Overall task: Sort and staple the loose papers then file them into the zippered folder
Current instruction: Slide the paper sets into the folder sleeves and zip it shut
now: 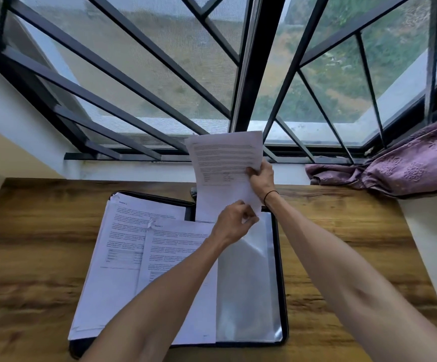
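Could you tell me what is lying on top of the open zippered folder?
Two overlapping sets of printed papers cover the zippered folder's left side, and a clear plastic sleeve shows on the right. Whatever lies beneath the papers is hidden.

Left arm: bare, reaching forward from the lower left, forearm angled up and to the right.
Left hand [234, 223]: back facing the camera, fingers curled, thumb and fingertips pinching the lower edge of a sheet [225, 168].
Right arm: bare, stretched forward from the lower right, a thin dark band on the wrist.
Right hand [263, 177]: higher than the left, thumb and fingers clamped on the sheet's right edge.
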Demonstrator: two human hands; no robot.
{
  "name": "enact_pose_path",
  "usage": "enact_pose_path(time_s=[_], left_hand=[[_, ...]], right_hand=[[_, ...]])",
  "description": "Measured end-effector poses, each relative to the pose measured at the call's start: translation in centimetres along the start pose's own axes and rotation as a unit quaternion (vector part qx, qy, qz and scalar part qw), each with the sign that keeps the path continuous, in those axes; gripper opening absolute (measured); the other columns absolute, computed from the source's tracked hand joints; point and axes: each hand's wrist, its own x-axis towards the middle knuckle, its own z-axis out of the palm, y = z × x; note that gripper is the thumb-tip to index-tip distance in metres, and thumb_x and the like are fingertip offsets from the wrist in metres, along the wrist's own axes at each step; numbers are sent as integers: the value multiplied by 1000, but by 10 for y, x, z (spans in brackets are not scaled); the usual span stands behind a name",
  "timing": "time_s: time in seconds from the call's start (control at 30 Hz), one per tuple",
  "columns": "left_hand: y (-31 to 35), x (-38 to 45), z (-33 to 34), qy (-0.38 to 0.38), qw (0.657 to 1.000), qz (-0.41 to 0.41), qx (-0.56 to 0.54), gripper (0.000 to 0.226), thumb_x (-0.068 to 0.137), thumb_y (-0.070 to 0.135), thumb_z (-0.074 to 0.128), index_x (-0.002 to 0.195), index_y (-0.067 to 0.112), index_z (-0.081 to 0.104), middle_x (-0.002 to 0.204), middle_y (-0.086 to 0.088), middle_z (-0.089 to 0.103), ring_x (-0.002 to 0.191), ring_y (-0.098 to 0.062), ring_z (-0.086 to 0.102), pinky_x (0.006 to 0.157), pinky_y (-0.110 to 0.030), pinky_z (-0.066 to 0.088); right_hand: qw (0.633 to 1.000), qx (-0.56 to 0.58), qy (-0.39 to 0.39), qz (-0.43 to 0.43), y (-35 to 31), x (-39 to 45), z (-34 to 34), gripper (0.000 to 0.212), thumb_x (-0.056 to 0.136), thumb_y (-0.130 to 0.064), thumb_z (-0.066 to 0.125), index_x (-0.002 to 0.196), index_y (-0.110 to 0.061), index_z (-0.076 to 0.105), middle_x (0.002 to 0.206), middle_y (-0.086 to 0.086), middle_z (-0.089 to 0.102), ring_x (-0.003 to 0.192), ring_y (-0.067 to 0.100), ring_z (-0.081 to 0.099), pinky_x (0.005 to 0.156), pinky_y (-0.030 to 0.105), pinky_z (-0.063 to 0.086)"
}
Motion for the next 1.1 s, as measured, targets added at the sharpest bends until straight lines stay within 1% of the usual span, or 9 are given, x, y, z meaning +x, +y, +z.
enact_pose_path(time_s=[0.07, 0.17, 0.3, 0.47, 0.57, 0.7, 0.8, 0.93, 1.1], left_hand=[[-2, 0, 0, -10, 1000, -22, -7, 13, 91, 34, 75, 90, 22, 71, 89, 9, 71, 79, -6, 65, 77, -36, 57], [-5, -2, 1, -26, 998, -40, -40, 14, 89, 37, 76, 92, 26, 68, 89, 14, 73, 81, -2, 67, 79, -29, 58], [-1, -1, 3, -63, 995, -39, -59, 15, 84, 29, 80, 92, 25, 69, 87, 13, 73, 80, -2, 68, 80, -32, 60], [11, 3, 5, -44, 997, -49, -52, 23, 78, 28, 81, 96, 26, 67, 80, 11, 72, 75, -3, 68, 75, -28, 59], [10, 7, 7, -26, 996, -59, -63, 24, 79, 27, 80, 101, 20, 74, 88, 9, 76, 80, -1, 69, 80, -24, 60], [8, 11, 5, -93, 991, -82, -57, 19, 77, 30, 84, 93, 21, 79, 87, 11, 77, 79, 2, 71, 81, -28, 62], [5, 11, 3, -120, 988, -71, -67, 23, 81, 11, 76, 101, 21, 76, 89, 9, 77, 83, -2, 72, 84, -32, 62], [4, 9, 2, -67, 993, -40, -88, 39, 83, -10, 59, 106, 20, 69, 93, 7, 76, 89, -6, 71, 86, -34, 61], [-7, 10, -8, 28, 999, -12, -27, 36, 82, 11, 75, 114, 27, 69, 112, 10, 71, 108, -8, 61, 98, -28, 49]], right_hand=[[1000, -11, -13, 3, 4, 2, -4, 13, 92, 0, 57, 100, -8, 63, 99, 14, 70, 94, 29, 66, 75, 41, 53], [999, -28, -36, 6, 3, 5, -12, 14, 92, 0, 58, 101, -10, 64, 100, 7, 69, 94, 21, 64, 74, 30, 46], [998, -32, -47, 6, 4, 7, -18, 16, 94, -2, 59, 108, -6, 66, 102, 6, 69, 93, 18, 64, 70, 21, 45], [999, -11, -34, 6, 5, 4, -10, 15, 92, -1, 58, 105, -5, 65, 102, 10, 72, 95, 22, 67, 74, 27, 49], [1000, -9, -26, 15, 3, 0, -3, 15, 92, 0, 57, 104, -4, 64, 101, 12, 71, 93, 23, 66, 74, 30, 50], [999, -19, 8, 27, 5, -5, 4, 13, 92, 1, 57, 101, -6, 61, 96, 11, 68, 91, 27, 64, 73, 36, 51], [999, -9, 5, 31, 3, -8, 4, 14, 93, 3, 56, 103, -6, 61, 99, 13, 68, 91, 25, 63, 74, 33, 49], [998, 21, -28, 45, 7, -2, 0, 19, 91, -2, 58, 108, -8, 65, 103, 11, 74, 97, 25, 69, 81, 38, 58], [997, 31, -56, 44, 18, 5, -8, 19, 84, -9, 60, 101, -14, 68, 100, 10, 76, 97, 29, 73, 85, 54, 61]])
